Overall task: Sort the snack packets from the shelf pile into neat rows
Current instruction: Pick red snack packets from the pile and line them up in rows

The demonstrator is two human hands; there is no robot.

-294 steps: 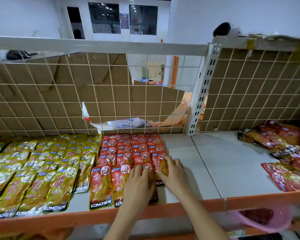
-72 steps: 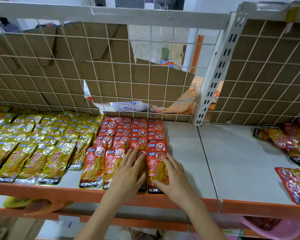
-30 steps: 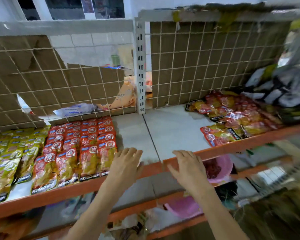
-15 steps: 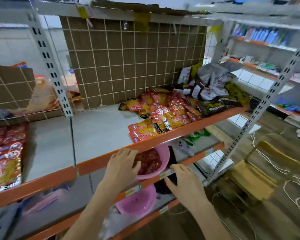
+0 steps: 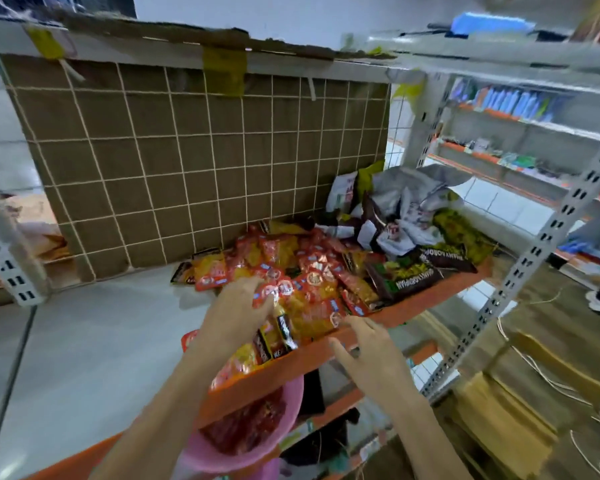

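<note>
Now left hand (image 5: 238, 315) flat on jumbled red packet pile (image 5: 302, 271), long axes mixed; right hand (image 5: 368, 351) loose, spread, ungrasping.

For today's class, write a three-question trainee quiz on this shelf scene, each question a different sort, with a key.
1. True or false: the left hand rests on the red snack packet pile.
2. The right hand is: A) gripping a packet B) open above the orange shelf edge C) inside the bowl.
3. Fill in: the bowl on the shelf below is ____ in colour.

Key: 1 true; 2 B; 3 pink.
</note>
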